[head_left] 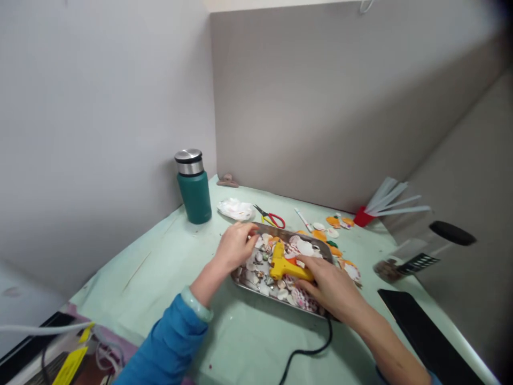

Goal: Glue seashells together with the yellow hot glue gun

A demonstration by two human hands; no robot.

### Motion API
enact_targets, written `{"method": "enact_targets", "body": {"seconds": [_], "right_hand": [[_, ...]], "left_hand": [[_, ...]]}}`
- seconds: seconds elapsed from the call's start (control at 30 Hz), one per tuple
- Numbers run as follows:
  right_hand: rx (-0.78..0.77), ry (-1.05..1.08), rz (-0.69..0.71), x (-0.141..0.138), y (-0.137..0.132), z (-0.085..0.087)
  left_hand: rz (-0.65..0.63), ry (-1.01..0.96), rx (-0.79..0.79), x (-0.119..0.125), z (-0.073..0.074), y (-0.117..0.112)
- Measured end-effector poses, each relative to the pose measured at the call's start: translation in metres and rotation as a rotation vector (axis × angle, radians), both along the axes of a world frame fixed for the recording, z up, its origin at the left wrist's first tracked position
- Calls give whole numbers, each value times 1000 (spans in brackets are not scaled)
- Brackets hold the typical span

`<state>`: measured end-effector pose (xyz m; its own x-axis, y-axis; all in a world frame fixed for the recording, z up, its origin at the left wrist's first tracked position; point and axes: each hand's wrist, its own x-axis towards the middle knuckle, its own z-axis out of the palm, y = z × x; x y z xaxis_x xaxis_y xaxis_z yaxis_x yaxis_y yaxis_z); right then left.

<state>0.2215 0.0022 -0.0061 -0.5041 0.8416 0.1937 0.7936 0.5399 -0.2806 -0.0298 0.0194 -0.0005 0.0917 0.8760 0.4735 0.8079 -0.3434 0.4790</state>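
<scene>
A yellow hot glue gun [279,262] with an orange trigger lies low over the shells, and my right hand [326,280] is closed around its handle. Beneath it is a metal tray [262,291] filled with seashells [294,299] of several sizes, white, brown and pinkish. My left hand [236,245] is at the tray's far left corner, its fingers bent over the rim; the fingertips are partly hidden. A black cord [308,351] comes out from under the tray near my right hand and runs toward me.
Behind the tray lie red-and-yellow pliers [272,219], a white crumpled bundle [235,208] and a marker [303,219]. A green bottle [195,195] stands left. Orange-and-white shell pieces [334,250], a red cup [364,216] of glue sticks, a tilted-looking jar [417,256] and a black slab [425,331] are right.
</scene>
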Motion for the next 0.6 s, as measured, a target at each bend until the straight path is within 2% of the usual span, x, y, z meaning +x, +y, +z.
{"method": "enact_targets", "body": {"seconds": [0.17,0.23,0.3,0.37,0.53,0.6], "right_hand": [[-70,177,-24,10,1,1],[-193,474,-89,18,1,2],[-387,867,-122,23,0,2],[-526,1092,-117,24,-1,0],[-540,1068,-258,13,-6,-8],[-577,1138,-254,8,-8,-10]], "left_hand": [[-24,88,-97,-5,-7,2],[-43,133,-123,-2,-8,6],[-57,178,-139,3,-8,11],[-63,220,-147,8,-7,15],[-81,309,-180,13,-5,22],[-100,344,-197,15,-6,22]]}}
